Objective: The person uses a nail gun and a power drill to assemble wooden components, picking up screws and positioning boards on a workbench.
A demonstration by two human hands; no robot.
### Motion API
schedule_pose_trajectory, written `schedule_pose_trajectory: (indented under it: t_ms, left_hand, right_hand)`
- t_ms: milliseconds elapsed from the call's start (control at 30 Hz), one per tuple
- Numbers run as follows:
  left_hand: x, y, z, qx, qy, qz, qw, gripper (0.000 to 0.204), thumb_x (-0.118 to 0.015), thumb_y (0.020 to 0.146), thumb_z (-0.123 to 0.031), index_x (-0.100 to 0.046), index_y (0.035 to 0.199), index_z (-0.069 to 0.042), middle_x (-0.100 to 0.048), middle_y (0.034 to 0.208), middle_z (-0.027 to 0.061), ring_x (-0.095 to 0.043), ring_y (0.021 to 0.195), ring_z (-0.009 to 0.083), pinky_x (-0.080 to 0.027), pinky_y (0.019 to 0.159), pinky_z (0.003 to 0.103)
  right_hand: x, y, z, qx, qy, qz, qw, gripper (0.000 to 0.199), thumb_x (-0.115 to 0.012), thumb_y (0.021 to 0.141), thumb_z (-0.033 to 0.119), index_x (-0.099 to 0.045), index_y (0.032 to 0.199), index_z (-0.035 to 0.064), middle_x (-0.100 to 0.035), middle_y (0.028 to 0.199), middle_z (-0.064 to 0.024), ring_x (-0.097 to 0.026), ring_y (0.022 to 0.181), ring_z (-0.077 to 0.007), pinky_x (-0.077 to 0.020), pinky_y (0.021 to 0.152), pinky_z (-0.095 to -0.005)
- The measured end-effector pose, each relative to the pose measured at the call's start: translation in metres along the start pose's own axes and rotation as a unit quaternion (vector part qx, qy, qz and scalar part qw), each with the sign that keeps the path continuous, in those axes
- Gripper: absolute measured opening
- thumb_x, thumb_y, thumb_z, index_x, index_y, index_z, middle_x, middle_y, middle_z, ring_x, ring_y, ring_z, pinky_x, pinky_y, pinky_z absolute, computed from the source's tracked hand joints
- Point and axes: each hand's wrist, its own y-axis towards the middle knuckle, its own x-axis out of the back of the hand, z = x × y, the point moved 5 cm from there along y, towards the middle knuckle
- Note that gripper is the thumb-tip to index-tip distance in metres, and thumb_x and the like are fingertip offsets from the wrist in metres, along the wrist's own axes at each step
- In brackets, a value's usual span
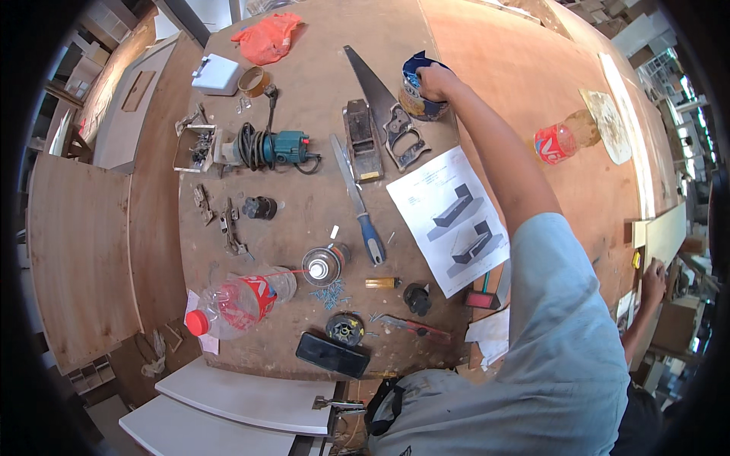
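My right arm, in a grey sleeve, stretches forward across the worktable. The right hand (pixel 436 82) dips into the mouth of a round can (pixel 423 105) with a blue lining. Its fingers curl downward; their tips and anything between them are hidden by the can. Left of the can lies a handsaw (pixel 368 80), its handle toward me. A hand plane (pixel 363 144) rests beside the saw, and a long blade with a blue handle (pixel 370 237) lies nearer. Below the can is a printed sheet (pixel 449 220) with drawings of furniture. My left hand is out of view.
Left stand a teal power tool (pixel 290 147) and a box of metal parts (pixel 196 148). Nearer are a large plastic bottle (pixel 247 302), spray can (pixel 320 266), loose screws (pixel 327 295), black phone (pixel 333 355) and hammer (pixel 483 299). Another person's hand (pixel 652 278) rests by a board at far right.
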Motion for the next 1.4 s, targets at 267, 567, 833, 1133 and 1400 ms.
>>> schedule_pose_trajectory:
  t_ms: [267, 567, 833, 1133, 1400]
  left_hand:
    - [-0.001, -0.001, 0.007, 0.044, 0.025, 0.016, 0.999, 0.036, -0.057, 0.100, -0.027, -0.071, 0.089, 0.005, -0.068, 0.084, 0.0122, -0.057, 0.073, 0.0198, -0.046, 0.065, 0.034]
    - [0.000, -0.002, 0.003, 0.080, 0.053, 0.027, 0.995, 0.036, -0.055, 0.100, -0.026, -0.072, 0.091, 0.004, -0.067, 0.082, 0.0101, -0.057, 0.073, 0.0185, -0.047, 0.066, 0.033]
    - [-0.006, 0.002, -0.002, 0.080, 0.065, 0.036, 0.994, 0.037, -0.053, 0.102, -0.025, -0.071, 0.091, 0.005, -0.067, 0.081, 0.0100, -0.057, 0.074, 0.0191, -0.047, 0.067, 0.033]
    - [-0.005, 0.001, -0.003, 0.085, 0.068, 0.042, 0.993, 0.037, -0.052, 0.103, -0.025, -0.072, 0.094, 0.004, -0.069, 0.086, 0.0120, -0.058, 0.076, 0.0207, -0.048, 0.069, 0.034]
    - [-0.001, -0.003, -0.004, 0.087, 0.062, 0.043, 0.993, 0.035, -0.051, 0.103, -0.023, -0.072, 0.096, 0.004, -0.069, 0.087, 0.0115, -0.058, 0.077, 0.0205, -0.048, 0.071, 0.035]
  right_hand:
    - [0.007, 0.004, 0.004, 0.016, 0.013, 0.066, 0.998, 0.045, -0.063, 0.082, 0.023, -0.065, 0.123, 0.0072, -0.062, 0.127, -0.0231, -0.059, 0.120, -0.0347, -0.0505, 0.098, -0.0432]
    - [-0.004, 0.000, 0.011, 0.015, 0.070, 0.032, 0.997, 0.029, -0.059, 0.079, 0.012, -0.070, 0.104, 0.0033, -0.067, 0.113, -0.0231, -0.062, 0.115, -0.0355, -0.0510, 0.093, -0.0427]
    - [-0.005, -0.002, -0.001, 0.018, 0.100, 0.017, 0.995, 0.025, -0.056, 0.079, 0.012, -0.068, 0.101, 0.0065, -0.067, 0.110, -0.0235, -0.064, 0.108, -0.0383, -0.0511, 0.087, -0.0425]
    - [0.006, -0.023, -0.011, 0.009, 0.252, 0.009, 0.968, 0.013, -0.064, 0.083, 0.008, -0.069, 0.094, 0.0042, -0.069, 0.098, -0.0165, -0.068, 0.087, -0.0258, -0.0565, 0.074, -0.0372]
    - [0.015, -0.050, -0.043, -0.113, 0.658, 0.007, 0.745, 0.010, -0.065, 0.092, 0.004, -0.068, 0.102, 0.0014, -0.064, 0.100, -0.0061, -0.063, 0.091, -0.0130, -0.0610, 0.077, -0.0239]
